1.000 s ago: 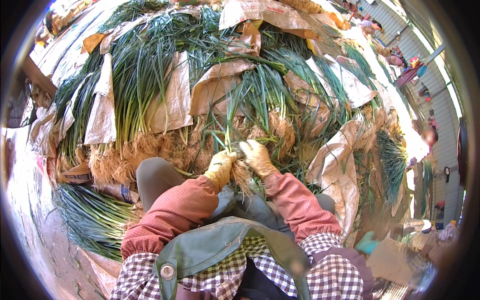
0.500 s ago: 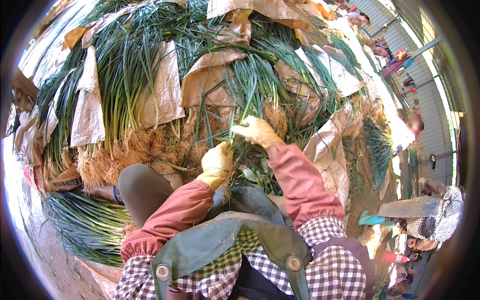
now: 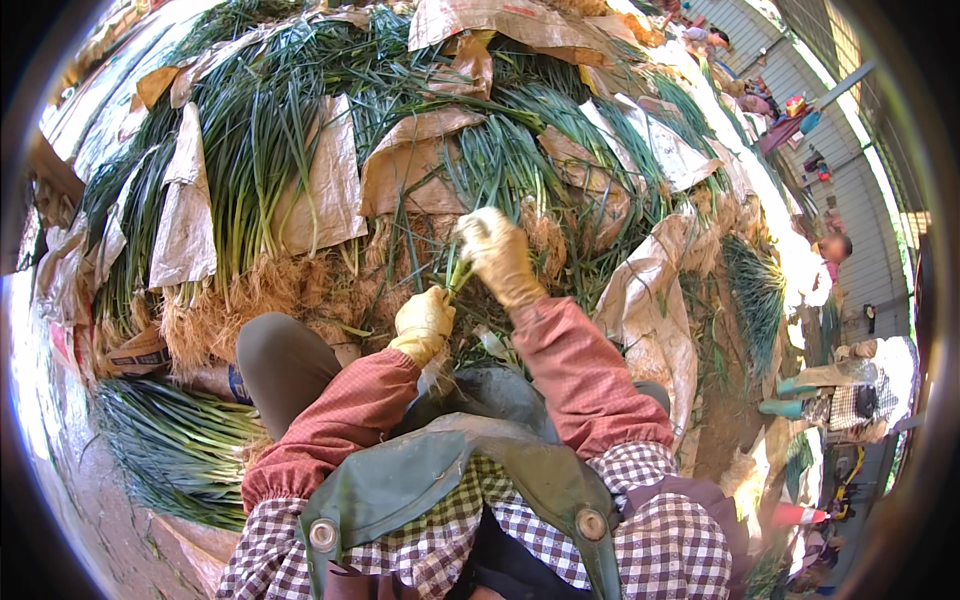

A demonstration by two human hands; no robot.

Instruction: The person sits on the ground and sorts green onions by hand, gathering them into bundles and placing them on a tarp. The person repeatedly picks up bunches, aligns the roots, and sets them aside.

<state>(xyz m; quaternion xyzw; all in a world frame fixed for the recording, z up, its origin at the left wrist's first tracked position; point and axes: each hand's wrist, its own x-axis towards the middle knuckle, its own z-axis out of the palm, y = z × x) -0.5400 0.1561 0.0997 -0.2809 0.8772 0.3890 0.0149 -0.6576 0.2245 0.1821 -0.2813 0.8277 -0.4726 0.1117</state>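
My left hand point(image 3: 424, 322), in a yellow glove, grips green onion stalks point(image 3: 458, 279) low down, with pale roots point(image 3: 437, 376) hanging beneath it. Above and right of it, my gloved right hand point(image 3: 497, 256) is closed on the upper part of those stalks, its fingertips partly hidden by the glove's back. Both arms wear pink sleeve covers over a checked shirt, above a green apron point(image 3: 420, 470). Piled green onions point(image 3: 265, 170) with straw-coloured roots lie in front of me, partly covered by beige woven sacks point(image 3: 410, 165).
Another onion bundle point(image 3: 170, 450) lies left of my knee point(image 3: 285, 375). A crumpled sack point(image 3: 650, 300) is to my right. At the right, a co-worker in green boots point(image 3: 870, 392) stands on the ground; other people point(image 3: 830, 250) are farther along a corrugated wall point(image 3: 850, 140).
My right hand has moved up and left along the stalks from beside my left hand. My left hand has shifted slightly left. The co-worker at right has come into clearer view.
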